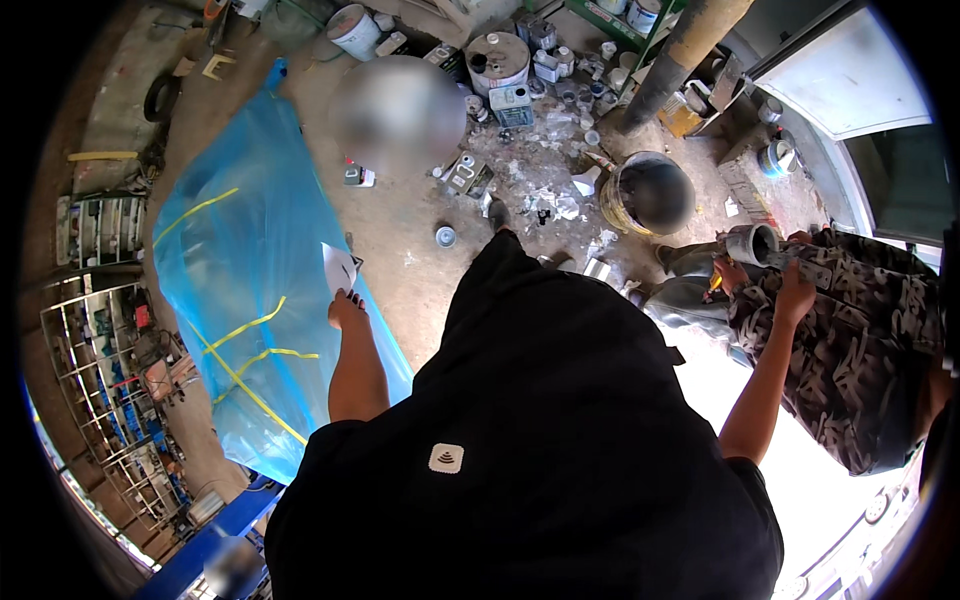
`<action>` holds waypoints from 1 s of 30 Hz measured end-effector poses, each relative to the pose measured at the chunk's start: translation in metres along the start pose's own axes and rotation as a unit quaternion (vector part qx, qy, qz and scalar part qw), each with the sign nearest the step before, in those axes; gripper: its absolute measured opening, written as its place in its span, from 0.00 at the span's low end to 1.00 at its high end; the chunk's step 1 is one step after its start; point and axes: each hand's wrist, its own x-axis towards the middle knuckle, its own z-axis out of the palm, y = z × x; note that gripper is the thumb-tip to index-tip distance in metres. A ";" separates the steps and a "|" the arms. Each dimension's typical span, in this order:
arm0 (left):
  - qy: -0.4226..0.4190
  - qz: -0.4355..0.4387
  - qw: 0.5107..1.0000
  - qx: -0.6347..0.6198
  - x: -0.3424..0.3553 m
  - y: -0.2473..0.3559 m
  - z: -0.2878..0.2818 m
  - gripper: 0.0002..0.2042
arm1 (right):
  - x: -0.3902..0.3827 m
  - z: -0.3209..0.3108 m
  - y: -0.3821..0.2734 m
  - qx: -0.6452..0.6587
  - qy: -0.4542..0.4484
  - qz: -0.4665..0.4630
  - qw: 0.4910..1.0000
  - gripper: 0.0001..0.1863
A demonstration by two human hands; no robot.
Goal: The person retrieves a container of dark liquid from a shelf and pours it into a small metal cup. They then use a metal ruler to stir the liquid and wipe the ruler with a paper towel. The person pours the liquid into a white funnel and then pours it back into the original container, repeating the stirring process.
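My left hand (348,308) is closed on a white sheet of paper (338,268) with a dark mark on it. It is over the edge of a large blue plastic sheet (230,270) crossed by strips of yellow tape. On the right, my right hand (797,292) is closed on a small, flat greyish piece (817,274) whose kind I cannot make out. Close beside that hand, a co-worker in a patterned shirt (850,350) holds a grey can (750,245). The co-worker's hand (732,275) also has something yellow-orange by its fingers.
A large bucket (612,200), a drum (497,62) and several paint cans stand ahead on the stained floor. A small open tin (445,236) is near my foot. Metal racks (110,400) line the left, and a post (680,70) rises at the far right.
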 end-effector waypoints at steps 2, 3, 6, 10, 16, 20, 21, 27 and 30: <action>0.001 0.003 1.000 0.001 -0.001 -0.002 -0.005 0.14 | -0.006 0.009 -0.005 0.112 0.010 0.020 0.993 0.25; 0.000 0.003 1.000 0.002 -0.001 -0.002 -0.008 0.13 | -0.006 0.012 -0.009 0.191 0.024 0.029 0.981 0.25; -0.005 0.000 1.000 0.014 -0.001 -0.009 -0.013 0.13 | -0.002 0.005 -0.016 0.120 0.055 -0.010 0.991 0.24; 0.004 -0.006 1.000 0.024 -0.007 -0.009 -0.009 0.12 | -0.002 0.000 -0.017 0.011 0.035 -0.029 0.999 0.25; -0.013 0.001 0.999 0.038 -0.012 -0.004 0.005 0.13 | -0.002 0.007 -0.011 0.136 0.077 -0.013 0.988 0.23; -0.033 0.008 0.999 0.034 -0.002 0.006 0.015 0.12 | 0.008 0.005 0.016 -0.079 0.014 0.023 0.996 0.24; -0.037 0.010 0.999 0.031 0.001 0.009 0.015 0.12 | 0.004 0.012 0.011 -0.012 0.033 0.000 0.999 0.23; -0.045 0.005 0.998 0.043 -0.014 0.008 0.032 0.12 | -0.009 0.005 -0.017 0.181 0.086 0.010 0.980 0.21; -0.040 0.013 0.998 0.049 -0.010 0.012 0.029 0.13 | -0.012 0.004 -0.024 0.067 0.099 -0.067 0.991 0.20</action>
